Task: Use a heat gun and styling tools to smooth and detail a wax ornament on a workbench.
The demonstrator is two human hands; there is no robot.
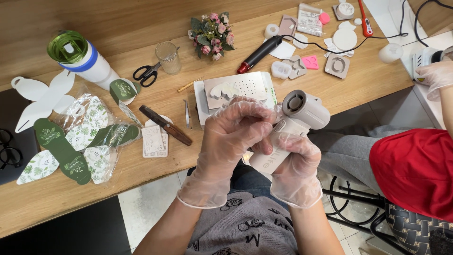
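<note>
Fingers point(245, 123) of the left hand point(230, 141), gloved in thin clear plastic, curled together and pinched on the upper handle of a small white handheld fan point(292, 127), held above the lap just off the near edge of the wooden surface point(155, 99). Right hand point(295, 170), gloved the same way, wrapped tight round the lower handle of the fan, fingers clamped on it, thumb side touching the left hand. Round grey head of the fan tilted up and to the right, clear of both hands. Just behind the hands, on the surface, a white box point(236, 92) with a dotted top and pale shaped pieces lying on it. Left of the box, thin tweezers point(188, 114), a brown-handled knife point(165, 125) lying slantwise over a white mould point(155, 140), and a clear bag of green and white leaf-printed paper shapes point(89, 137). Farther back, black scissors point(146, 73), a small clear glass point(168, 57), a white bottle with a green lid point(82, 59), and a bunch of pink flowers point(212, 35). To the back right, a black and red tool point(258, 53) on a black cord, several grey and pink moulds point(302, 63), and a red thermometer point(364, 19). At the right edge, another person's gloved hand point(436, 75) and red sleeve point(415, 167), well apart from the fan.
</note>
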